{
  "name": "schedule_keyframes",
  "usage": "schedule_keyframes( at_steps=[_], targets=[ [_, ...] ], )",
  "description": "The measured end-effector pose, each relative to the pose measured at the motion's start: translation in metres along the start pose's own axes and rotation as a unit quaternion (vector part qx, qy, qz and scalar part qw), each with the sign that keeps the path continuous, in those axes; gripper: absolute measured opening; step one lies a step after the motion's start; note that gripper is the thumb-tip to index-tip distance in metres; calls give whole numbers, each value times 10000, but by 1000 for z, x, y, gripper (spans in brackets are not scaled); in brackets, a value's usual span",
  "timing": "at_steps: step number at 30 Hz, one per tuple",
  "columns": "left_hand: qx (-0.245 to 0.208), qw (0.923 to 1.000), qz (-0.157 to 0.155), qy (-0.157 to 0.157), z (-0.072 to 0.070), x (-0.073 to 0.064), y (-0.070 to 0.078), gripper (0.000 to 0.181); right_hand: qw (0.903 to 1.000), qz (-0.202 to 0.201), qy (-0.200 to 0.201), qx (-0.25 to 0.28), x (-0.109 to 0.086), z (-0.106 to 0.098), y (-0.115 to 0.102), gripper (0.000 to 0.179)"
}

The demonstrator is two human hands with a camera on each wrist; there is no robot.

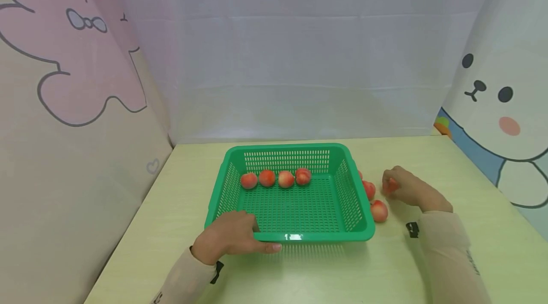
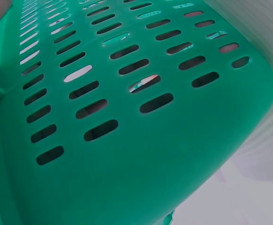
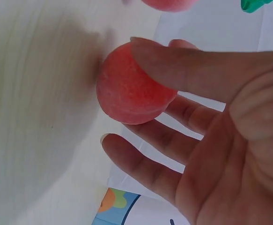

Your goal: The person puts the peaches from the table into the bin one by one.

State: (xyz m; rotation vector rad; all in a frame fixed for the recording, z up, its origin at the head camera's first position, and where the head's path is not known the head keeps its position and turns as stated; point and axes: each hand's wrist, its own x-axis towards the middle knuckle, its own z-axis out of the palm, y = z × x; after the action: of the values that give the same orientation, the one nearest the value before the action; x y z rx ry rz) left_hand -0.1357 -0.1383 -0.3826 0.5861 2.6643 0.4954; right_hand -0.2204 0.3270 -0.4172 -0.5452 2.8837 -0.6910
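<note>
- Green slotted basket: one unit, on the counter; pale sheet behind.
- Obstruction: the basket's right wall partly hides the farthest loose peach and stands between the held peach and the basket interior.
- Count, peaches: eight visible. Four basket peaches form a row near the far wall; three loose peaches lie outside, at right; one held peach.
- Right hand: forearm extended forward, fingers clamped on the held peach.
- Left hand: fingers clamped on the near rim, thumb outside.
</note>
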Motion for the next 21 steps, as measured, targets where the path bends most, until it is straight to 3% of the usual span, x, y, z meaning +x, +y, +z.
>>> schedule_keyframes(
  at_steps=[10,21],
  targets=[
    [71,10000,-3,-33,0,0,0,69,9993,-152,331,32,-11,-21,-17,30],
    [54,10000,16,-29,0,1,0,70,9943,-286,1024,88,-22,-41,-49,60]
  ],
)
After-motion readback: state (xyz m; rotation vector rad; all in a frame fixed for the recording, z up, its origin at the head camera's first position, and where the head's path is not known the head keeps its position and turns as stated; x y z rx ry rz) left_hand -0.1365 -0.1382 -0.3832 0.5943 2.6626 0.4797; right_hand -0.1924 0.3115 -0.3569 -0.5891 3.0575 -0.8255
